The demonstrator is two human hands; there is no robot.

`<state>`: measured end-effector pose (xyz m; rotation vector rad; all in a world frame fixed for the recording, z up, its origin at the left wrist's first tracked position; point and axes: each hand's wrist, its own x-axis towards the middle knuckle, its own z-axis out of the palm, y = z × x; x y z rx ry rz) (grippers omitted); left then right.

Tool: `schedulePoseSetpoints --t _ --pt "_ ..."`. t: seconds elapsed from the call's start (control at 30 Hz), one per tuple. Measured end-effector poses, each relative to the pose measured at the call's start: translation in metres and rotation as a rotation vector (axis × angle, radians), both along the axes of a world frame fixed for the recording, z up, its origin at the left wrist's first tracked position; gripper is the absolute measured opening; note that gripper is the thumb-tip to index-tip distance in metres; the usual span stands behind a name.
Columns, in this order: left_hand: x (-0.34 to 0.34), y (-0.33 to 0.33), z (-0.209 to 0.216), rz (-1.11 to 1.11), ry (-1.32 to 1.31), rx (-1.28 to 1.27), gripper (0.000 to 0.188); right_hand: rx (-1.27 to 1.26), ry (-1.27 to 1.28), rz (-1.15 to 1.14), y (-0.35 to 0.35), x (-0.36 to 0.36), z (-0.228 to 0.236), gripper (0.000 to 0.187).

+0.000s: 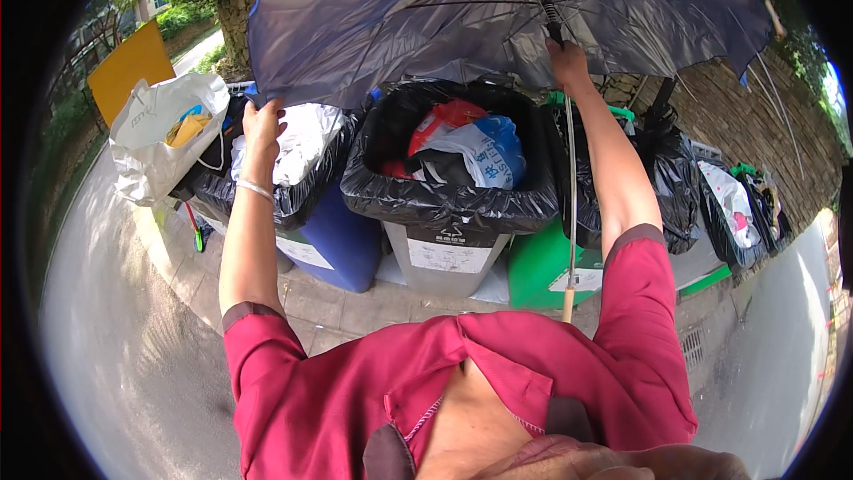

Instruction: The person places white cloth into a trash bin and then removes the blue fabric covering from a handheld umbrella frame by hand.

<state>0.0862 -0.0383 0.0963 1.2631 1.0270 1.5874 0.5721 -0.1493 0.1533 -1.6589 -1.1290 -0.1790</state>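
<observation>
A large dark grey-blue umbrella (355,36) is spread above the bins, its inner side and ribs facing me. My right hand (567,64) is wrapped around the shaft just under the black runner. Below that hand the thin metal shaft (571,196) runs down toward my chest. At the canopy's lower left edge, my left hand (263,129) pinches the fabric rim between bent fingers. Behind the umbrella's edge stands a grey bin (444,262) lined with a black bag, holding red, white and blue plastic bags (484,151).
On the left are a blue bin (342,249) with white waste and a white sack (142,160) before a yellow board (131,71). To the right, a green bin (542,267) and more black-lined bins (680,204) stand along a stone wall (737,124).
</observation>
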Motion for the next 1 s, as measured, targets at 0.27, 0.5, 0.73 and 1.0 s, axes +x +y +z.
schedulePoseSetpoints --t 0.27,0.5,0.73,1.0 --pt "-0.043 -0.099 0.091 0.379 0.244 0.722 0.088 0.061 -0.229 0.070 -0.015 -0.034 0.045 0.043" --pt "-0.071 -0.056 0.140 0.405 0.163 0.587 0.073 0.122 -0.309 0.191 -0.039 -0.062 0.066 0.045" --pt "-0.084 -0.012 0.157 0.171 -0.227 0.489 0.012 0.075 -0.237 0.152 -0.085 -0.043 0.100 0.045" --pt "-0.091 -0.005 0.183 0.044 -0.446 0.420 0.029 0.066 -0.506 -0.058 -0.104 -0.001 0.138 0.043"
